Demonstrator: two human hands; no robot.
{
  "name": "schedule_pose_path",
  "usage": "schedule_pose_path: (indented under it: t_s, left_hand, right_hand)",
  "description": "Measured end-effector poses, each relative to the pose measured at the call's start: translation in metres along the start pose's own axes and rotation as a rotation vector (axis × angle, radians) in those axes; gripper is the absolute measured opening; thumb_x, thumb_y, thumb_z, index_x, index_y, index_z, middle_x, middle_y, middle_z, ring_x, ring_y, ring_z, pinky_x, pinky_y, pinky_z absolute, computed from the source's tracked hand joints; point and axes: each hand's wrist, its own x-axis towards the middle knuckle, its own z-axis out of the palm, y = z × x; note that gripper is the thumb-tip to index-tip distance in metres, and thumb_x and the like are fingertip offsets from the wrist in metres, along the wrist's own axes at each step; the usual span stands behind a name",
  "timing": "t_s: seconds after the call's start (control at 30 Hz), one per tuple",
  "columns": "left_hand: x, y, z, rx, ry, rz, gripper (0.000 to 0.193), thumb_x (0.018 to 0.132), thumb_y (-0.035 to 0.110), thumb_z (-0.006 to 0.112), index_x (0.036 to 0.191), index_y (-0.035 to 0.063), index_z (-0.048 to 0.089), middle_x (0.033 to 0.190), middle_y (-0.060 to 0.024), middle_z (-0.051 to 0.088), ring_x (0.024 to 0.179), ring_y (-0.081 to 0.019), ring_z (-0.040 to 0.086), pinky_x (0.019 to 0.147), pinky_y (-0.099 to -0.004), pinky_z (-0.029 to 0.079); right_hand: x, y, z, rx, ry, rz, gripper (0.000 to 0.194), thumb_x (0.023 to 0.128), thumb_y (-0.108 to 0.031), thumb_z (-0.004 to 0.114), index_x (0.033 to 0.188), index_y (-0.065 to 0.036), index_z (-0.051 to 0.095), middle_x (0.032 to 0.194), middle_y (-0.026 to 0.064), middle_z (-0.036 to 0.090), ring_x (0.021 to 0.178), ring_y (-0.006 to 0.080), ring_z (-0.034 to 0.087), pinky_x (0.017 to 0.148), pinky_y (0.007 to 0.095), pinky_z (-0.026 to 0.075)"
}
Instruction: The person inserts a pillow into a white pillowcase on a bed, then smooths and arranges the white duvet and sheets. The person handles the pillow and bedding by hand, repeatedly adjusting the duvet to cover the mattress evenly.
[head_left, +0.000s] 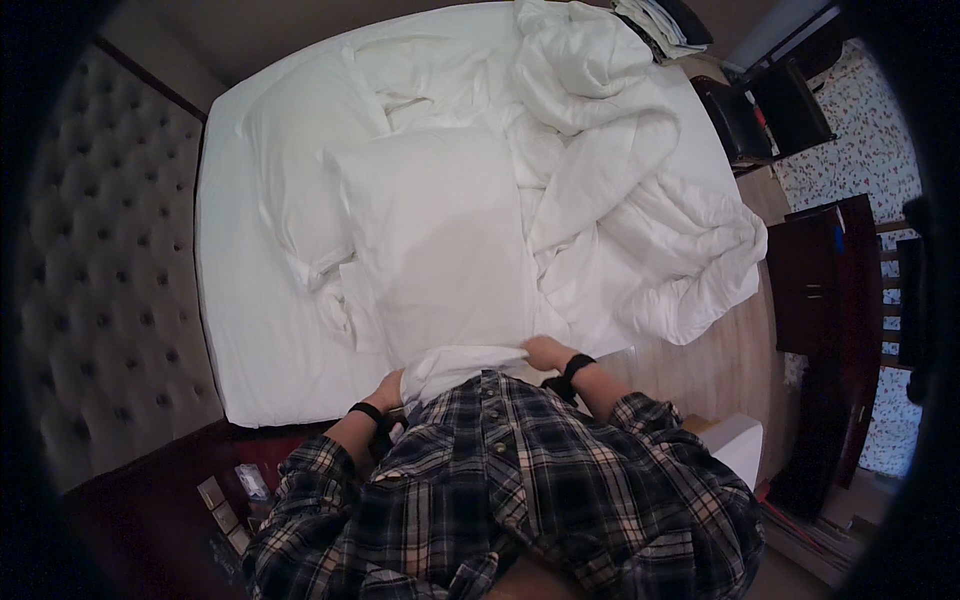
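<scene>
A white pillow (450, 247) lies on the bed in front of me, its near end close to my body. My left hand (388, 390) grips the left side of the pillowcase's open end, and my right hand (544, 352) holds its right side. The fabric is gathered and folded between them. A second white pillow (311, 157) lies beyond, towards the headboard. To the right a white duvet (630, 180) is heaped in loose folds. All rest on the white-sheeted mattress (262, 367).
A tufted grey headboard (112, 262) stands at the left. Below it is a dark red nightstand (262, 450) with small items. Folded cloths (664, 26) and a dark chair (731, 120) are at the far right; a dark wood cabinet (817, 285) stands nearer.
</scene>
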Motion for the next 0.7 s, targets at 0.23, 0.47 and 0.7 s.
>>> schedule_pose_path:
  t_s: [0.23, 0.47, 0.7]
  left_hand:
    - [0.004, -0.029, -0.002, -0.103, 0.425, -0.322, 0.047, 0.067, 0.025, 0.066, 0.101, -0.0041, 0.051, 0.091, -0.0210, 0.058, 0.082, -0.0352, 0.056, 0.076, -0.0390, 0.044]
    - [0.035, -0.012, 0.007, -0.327, -0.001, 0.029, 0.045, 0.072, 0.024, 0.066, 0.104, -0.0047, 0.053, 0.099, -0.0158, 0.059, 0.088, -0.0208, 0.056, 0.073, -0.0310, 0.045]
    - [0.029, 0.105, -0.022, -0.550, 0.086, 0.244, 0.052, 0.075, 0.025, 0.065, 0.113, -0.0044, 0.047, 0.105, -0.0162, 0.057, 0.097, -0.0173, 0.053, 0.080, -0.0323, 0.044]
  right_hand:
    - [-0.017, -0.005, 0.029, 0.356, -0.145, -0.041, 0.032, 0.081, -0.029, 0.050, 0.102, -0.006, 0.057, 0.093, 0.0187, 0.060, 0.086, 0.0328, 0.056, 0.075, 0.0420, 0.043]
    - [-0.033, -0.023, 0.002, 0.800, -0.060, 0.006, 0.065, 0.079, -0.049, 0.052, 0.122, -0.001, 0.040, 0.120, 0.0176, 0.047, 0.106, 0.0302, 0.047, 0.089, 0.0371, 0.037]
    - [-0.012, -0.086, -0.074, 0.801, 0.316, 0.160, 0.078, 0.080, -0.053, 0.050, 0.126, 0.006, 0.030, 0.120, 0.0296, 0.042, 0.113, 0.0324, 0.044, 0.091, 0.0345, 0.037]
